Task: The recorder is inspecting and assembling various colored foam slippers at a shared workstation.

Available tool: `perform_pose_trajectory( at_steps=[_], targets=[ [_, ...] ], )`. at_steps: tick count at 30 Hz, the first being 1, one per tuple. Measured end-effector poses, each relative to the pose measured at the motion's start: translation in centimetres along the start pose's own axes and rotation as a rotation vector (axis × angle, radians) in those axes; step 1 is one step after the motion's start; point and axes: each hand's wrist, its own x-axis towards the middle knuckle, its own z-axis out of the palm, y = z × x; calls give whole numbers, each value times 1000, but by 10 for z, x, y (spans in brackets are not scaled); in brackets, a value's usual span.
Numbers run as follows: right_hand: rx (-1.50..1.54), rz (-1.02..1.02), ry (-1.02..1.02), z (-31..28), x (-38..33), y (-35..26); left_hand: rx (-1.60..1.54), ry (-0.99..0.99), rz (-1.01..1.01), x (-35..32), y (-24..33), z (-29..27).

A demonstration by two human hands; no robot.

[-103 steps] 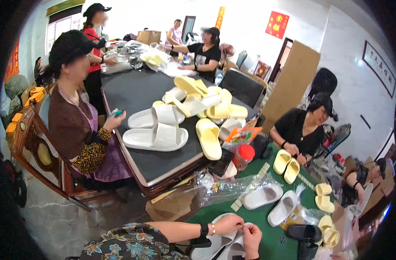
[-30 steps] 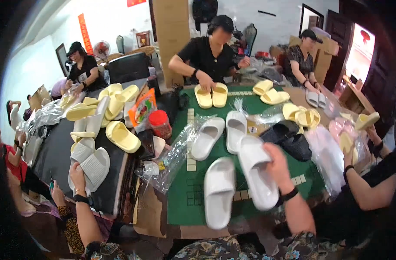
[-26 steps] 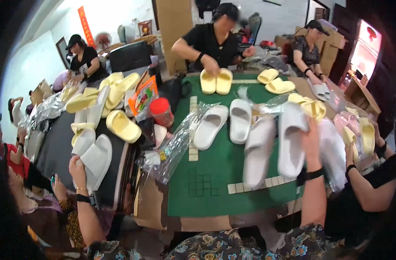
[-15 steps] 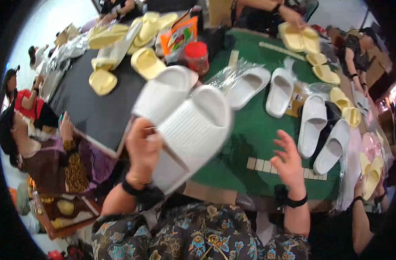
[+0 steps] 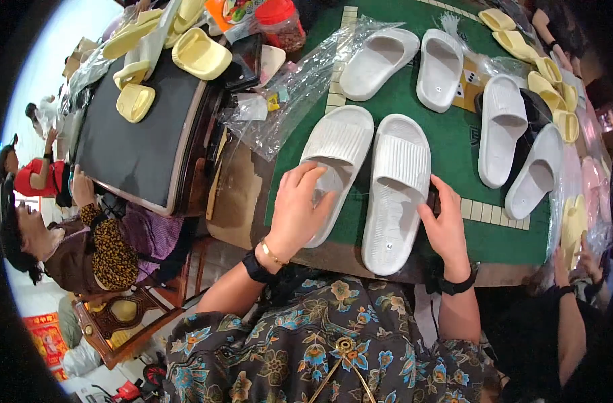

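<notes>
Two white ribbed slide slippers lie side by side on a green table surface, toes pointing away from me. My left hand [image 5: 298, 211] rests over the outer edge of the left slipper [image 5: 341, 140]. Its thumb and fingers are apart, and it hides part of that slipper's footbed. Along the outer side of the right slipper [image 5: 402, 158], my right hand [image 5: 445, 221] is open, its thumb and fingertips at or close to the edge. A small round label shows on that slipper's heel.
Farther off are more white slippers [image 5: 441, 67], a clear plastic bag [image 5: 279, 127], and a red-lidded jar [image 5: 279, 25]. Yellow slippers [image 5: 202, 54] lie on a black table [image 5: 135, 158] at the left. Light tiles [image 5: 491, 213] line the right side. Other people sit at both sides.
The white pair, held up by my left hand before, now lies on the green surface. My left hand has let go, and my right hand has come in beside the right slipper.
</notes>
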Motion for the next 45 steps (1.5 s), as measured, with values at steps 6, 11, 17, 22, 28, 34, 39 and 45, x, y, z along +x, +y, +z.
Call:
perform_pose_trajectory(
  at_steps=[6,11,17,22,28,34,39,45],
  targets=[
    [73,81,-102,-1,-7,-24,-19,-287,122,-17,19,6],
    [3,-20,-53,-20,10,-41,-120,-192,134,-12,20,-4],
    [-40,-227,-88,0,97,-70,10,124,172,44,1,-12],
    [-199,-365,-459,32,121,-78,94,-91,26,35,5,-8],
    [-95,-385,-459,19,92,-64,-44,122,50,3,-39,-32],
    [-78,-209,-277,-2,66,-66,178,363,-347,15,-128,-75],
    [42,-177,-290,0,58,-66,353,225,-185,32,-146,-60],
    [28,-258,-266,4,47,-65,409,126,-190,52,-135,-43]
  ],
)
